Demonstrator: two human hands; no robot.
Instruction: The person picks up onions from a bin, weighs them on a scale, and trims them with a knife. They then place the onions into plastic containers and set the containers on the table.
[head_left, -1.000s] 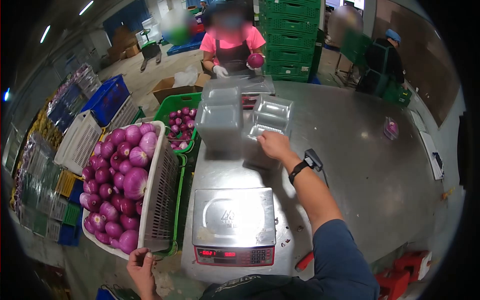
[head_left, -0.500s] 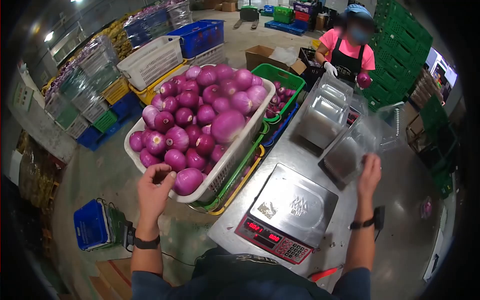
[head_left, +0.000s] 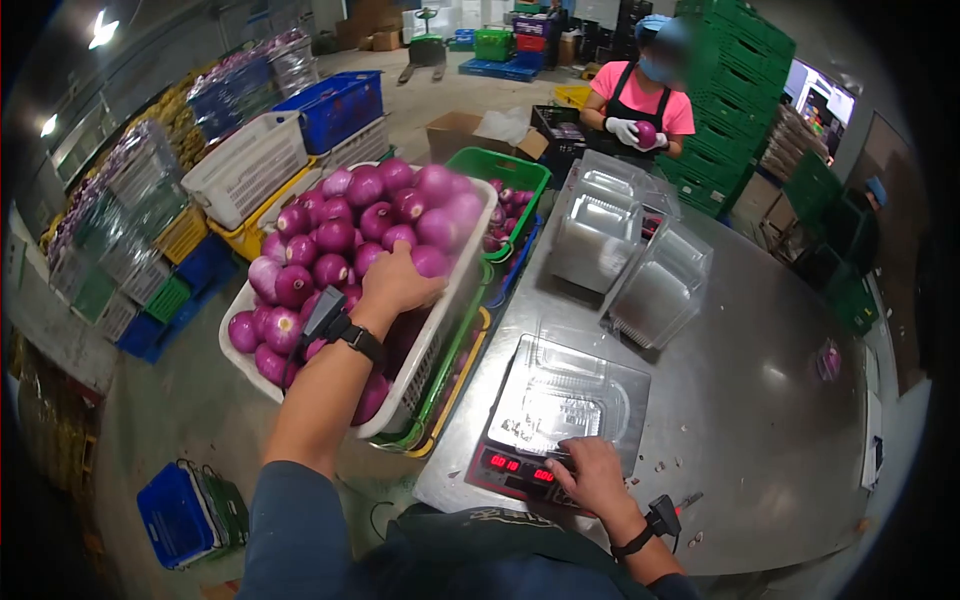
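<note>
My left hand reaches into the white crate of red onions, fingers bent around an onion. Whether it grips this onion firmly does not show. A clear plastic container lies open on the scale's metal plate. At the near edge of the scale, my right hand is over the keypad and display, fingers apart and holding nothing. Red digits glow beside it.
Stacked clear containers stand on the metal table. Across it, a co-worker in gloves holds an onion. A green crate sits beyond the white one; blue baskets stand on the floor at left.
My left hand has moved forward from the crate's near corner into the onions. My right hand has come down to the scale, where a clear container now lies. The view has shifted.
</note>
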